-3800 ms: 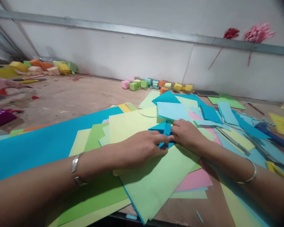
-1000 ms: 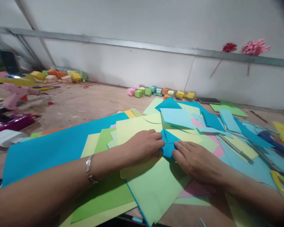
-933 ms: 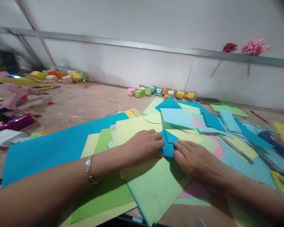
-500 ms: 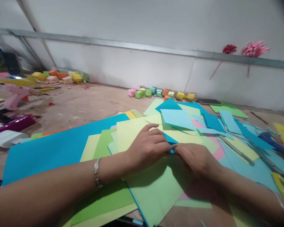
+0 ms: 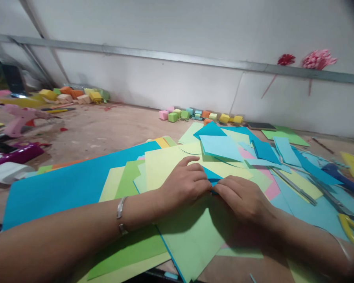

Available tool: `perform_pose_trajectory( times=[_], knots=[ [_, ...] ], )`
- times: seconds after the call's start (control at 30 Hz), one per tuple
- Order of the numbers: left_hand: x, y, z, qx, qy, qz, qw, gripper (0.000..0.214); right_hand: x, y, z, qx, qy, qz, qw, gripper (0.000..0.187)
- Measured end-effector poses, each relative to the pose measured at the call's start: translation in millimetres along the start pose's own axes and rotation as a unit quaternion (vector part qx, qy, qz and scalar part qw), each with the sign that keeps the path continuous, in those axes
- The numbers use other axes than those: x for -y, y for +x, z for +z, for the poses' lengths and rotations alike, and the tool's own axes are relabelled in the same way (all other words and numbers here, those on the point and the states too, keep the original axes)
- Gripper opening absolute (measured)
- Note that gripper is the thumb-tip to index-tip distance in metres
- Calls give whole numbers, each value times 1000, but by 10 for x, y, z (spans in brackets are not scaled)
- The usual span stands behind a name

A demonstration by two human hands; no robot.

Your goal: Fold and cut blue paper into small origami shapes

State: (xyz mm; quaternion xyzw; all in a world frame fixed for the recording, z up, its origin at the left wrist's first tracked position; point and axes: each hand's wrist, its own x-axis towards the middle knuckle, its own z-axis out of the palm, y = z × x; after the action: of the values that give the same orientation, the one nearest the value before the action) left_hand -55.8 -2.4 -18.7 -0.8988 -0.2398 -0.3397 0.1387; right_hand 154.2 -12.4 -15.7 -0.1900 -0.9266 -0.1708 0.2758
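Between my two hands a piece of blue paper [image 5: 214,175] shows, with what looks like a folded edge; most of it is hidden by fingers. My left hand [image 5: 186,179] is closed on its left side, the index finger raised and bent. My right hand [image 5: 242,194] pinches the near right edge, thumb and fingers together. The fingertips of both hands almost meet. Beneath them lies a light green sheet [image 5: 191,243], and a pale yellow sheet [image 5: 161,163] spreads behind my left hand. A folded light blue paper [image 5: 221,147] lies just beyond.
Long metal tweezers [image 5: 295,186] and yellow-handled scissors [image 5: 349,228] rest on papers at right. Small coloured paper cubes [image 5: 184,114] line the wall. A pink glue gun [image 5: 16,120] and a white charger [image 5: 8,173] are at left, beside a large blue sheet [image 5: 53,192].
My right hand has shifted slightly, its fingers now lying lower and closer over the blue paper's near edge. My left hand stays almost in place.
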Motion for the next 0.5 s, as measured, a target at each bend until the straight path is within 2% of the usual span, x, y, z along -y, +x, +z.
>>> perform_pose_trajectory(
  times=[0.1, 0.2, 0.33, 0.5],
  knots=[
    [5, -1, 13, -8, 5, 9, 1000, 29, 5, 13, -4, -2, 1, 0, 1000, 31],
    [7, -4, 17, 9, 25, 9, 1000, 27, 4, 4, 2, 3, 7, 14, 1000, 31],
    [8, -3, 5, 27, 35, 12, 999, 28, 7, -21, 5, -17, 6, 28, 999, 27],
    [10, -5, -15, 22, 29, 8, 999, 32, 0, -39, 5, -30, 14, 35, 999, 23]
  ],
)
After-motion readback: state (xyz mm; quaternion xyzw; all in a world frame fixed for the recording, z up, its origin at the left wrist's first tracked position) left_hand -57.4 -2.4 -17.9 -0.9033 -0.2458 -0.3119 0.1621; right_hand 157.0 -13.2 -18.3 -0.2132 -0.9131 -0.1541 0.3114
